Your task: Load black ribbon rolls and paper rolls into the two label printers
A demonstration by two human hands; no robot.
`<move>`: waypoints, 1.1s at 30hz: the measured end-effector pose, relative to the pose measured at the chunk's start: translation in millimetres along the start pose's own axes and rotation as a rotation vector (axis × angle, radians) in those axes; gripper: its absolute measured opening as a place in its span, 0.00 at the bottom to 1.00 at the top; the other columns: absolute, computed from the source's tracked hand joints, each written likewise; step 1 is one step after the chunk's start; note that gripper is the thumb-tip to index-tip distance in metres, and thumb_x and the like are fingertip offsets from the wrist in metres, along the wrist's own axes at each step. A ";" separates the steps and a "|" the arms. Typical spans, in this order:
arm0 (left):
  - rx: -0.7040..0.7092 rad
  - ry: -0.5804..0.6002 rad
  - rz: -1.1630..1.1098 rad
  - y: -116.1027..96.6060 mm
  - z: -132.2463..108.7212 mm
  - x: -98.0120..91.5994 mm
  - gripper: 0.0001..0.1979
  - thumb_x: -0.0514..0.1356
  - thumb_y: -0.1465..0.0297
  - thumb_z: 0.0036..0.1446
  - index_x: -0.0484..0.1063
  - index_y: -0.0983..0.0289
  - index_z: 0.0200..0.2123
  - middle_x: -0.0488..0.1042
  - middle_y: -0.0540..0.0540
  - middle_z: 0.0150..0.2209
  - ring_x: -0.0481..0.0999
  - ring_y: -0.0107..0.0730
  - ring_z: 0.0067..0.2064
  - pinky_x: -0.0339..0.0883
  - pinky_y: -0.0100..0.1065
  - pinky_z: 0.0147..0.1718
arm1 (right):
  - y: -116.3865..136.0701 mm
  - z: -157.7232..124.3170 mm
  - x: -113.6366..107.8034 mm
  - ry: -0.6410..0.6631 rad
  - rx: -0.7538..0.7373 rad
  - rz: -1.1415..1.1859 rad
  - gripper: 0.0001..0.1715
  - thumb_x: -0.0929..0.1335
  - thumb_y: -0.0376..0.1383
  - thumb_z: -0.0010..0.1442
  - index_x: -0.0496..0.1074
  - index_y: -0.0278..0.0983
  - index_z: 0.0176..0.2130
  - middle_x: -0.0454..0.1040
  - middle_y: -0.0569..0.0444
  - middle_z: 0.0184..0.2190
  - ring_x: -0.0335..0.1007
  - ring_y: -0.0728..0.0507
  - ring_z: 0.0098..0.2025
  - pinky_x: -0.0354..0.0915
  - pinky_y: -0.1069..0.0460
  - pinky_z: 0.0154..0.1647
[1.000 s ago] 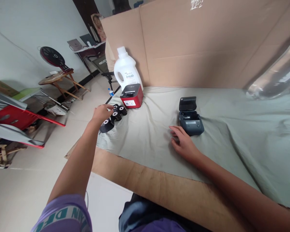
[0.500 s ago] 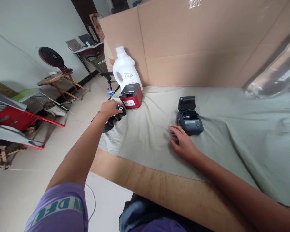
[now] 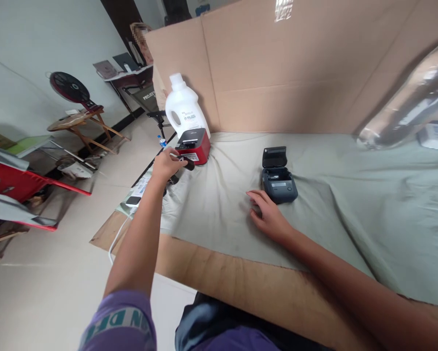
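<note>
My left hand (image 3: 168,164) is closed on a small black paper roll (image 3: 188,164), held just in front of the red label printer (image 3: 192,146) at the cloth's left end. More black rolls (image 3: 172,180) lie under that hand, mostly hidden. My right hand (image 3: 269,216) rests flat and open on the grey-green cloth (image 3: 335,195), fingers beside the dark blue printer (image 3: 277,176), whose lid stands open.
A white jug (image 3: 182,108) stands behind the red printer. A cardboard wall (image 3: 277,73) backs the table. A phone with a white cable (image 3: 133,201) lies at the table's left corner. A clear plastic roll (image 3: 405,117) lies at the far right. A person stands in the background behind the cardboard.
My left hand has picked one black roll out of the cluster and lifted it toward the red printer. My right hand has stayed put.
</note>
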State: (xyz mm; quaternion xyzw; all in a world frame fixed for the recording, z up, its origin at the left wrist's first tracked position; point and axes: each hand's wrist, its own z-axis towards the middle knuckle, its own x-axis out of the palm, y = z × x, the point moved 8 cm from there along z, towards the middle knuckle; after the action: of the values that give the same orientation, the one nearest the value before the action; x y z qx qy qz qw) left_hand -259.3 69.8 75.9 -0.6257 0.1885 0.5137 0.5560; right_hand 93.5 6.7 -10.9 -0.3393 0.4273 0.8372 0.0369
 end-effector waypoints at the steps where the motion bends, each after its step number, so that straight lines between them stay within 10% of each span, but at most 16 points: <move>1: 0.003 -0.002 -0.190 -9.6 -12.9 2.4 0.25 0.68 0.58 0.45 0.72 0.61 0.46 0.80 0.55 0.37 0.78 0.39 0.38 0.69 0.35 0.36 | 3.9 0.4 -1.6 0.000 -0.016 -0.013 0.30 0.62 0.31 0.64 0.60 0.44 0.64 0.65 0.44 0.59 0.67 0.39 0.60 0.69 0.40 0.60; 11: 0.176 0.332 -0.890 -151.8 -132.3 111.0 0.21 0.71 0.54 0.45 0.80 0.64 0.36 0.78 0.54 0.28 0.77 0.35 0.31 0.67 0.33 0.31 | 15.6 13.7 -61.5 -0.248 -0.095 -0.266 0.23 0.64 0.37 0.66 0.71 0.42 0.59 0.69 0.43 0.56 0.65 0.34 0.60 0.63 0.37 0.63; 18: 0.512 0.169 -0.598 -179.5 -126.8 95.4 0.18 0.70 0.59 0.49 0.81 0.58 0.43 0.76 0.53 0.35 0.75 0.36 0.41 0.67 0.35 0.42 | -8.3 24.4 -88.4 -0.235 0.048 0.092 0.20 0.66 0.42 0.64 0.73 0.40 0.54 0.78 0.49 0.44 0.75 0.43 0.40 0.72 0.47 0.41; 21: 0.569 0.272 -0.612 -190.8 -118.4 100.1 0.19 0.70 0.61 0.51 0.79 0.58 0.46 0.78 0.54 0.41 0.76 0.36 0.44 0.67 0.34 0.43 | -15.7 30.4 -90.9 -0.155 0.141 0.182 0.20 0.65 0.43 0.64 0.74 0.38 0.52 0.78 0.53 0.33 0.73 0.46 0.31 0.70 0.49 0.36; 26: 0.411 0.506 -0.815 -204.4 -113.6 130.0 0.21 0.68 0.57 0.51 0.75 0.62 0.45 0.72 0.47 0.23 0.72 0.28 0.25 0.62 0.29 0.25 | -24.8 35.1 -100.7 -0.138 0.197 0.162 0.20 0.67 0.42 0.62 0.73 0.39 0.52 0.78 0.53 0.36 0.70 0.47 0.30 0.69 0.50 0.35; 33: 0.205 0.683 -1.008 -207.1 -128.3 166.2 0.42 0.72 0.56 0.45 0.62 0.62 0.61 0.78 0.50 0.27 0.78 0.34 0.27 0.70 0.32 0.26 | -44.7 33.9 -121.3 -0.261 0.289 0.083 0.18 0.68 0.41 0.60 0.75 0.39 0.49 0.79 0.52 0.37 0.72 0.44 0.33 0.69 0.48 0.37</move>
State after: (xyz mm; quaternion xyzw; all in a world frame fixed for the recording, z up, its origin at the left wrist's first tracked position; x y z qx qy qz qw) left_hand 30.1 75.8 19.4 -0.7104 0.0854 -0.0621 0.6958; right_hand 184.1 87.7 44.7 -0.2012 0.5484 0.8047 0.1056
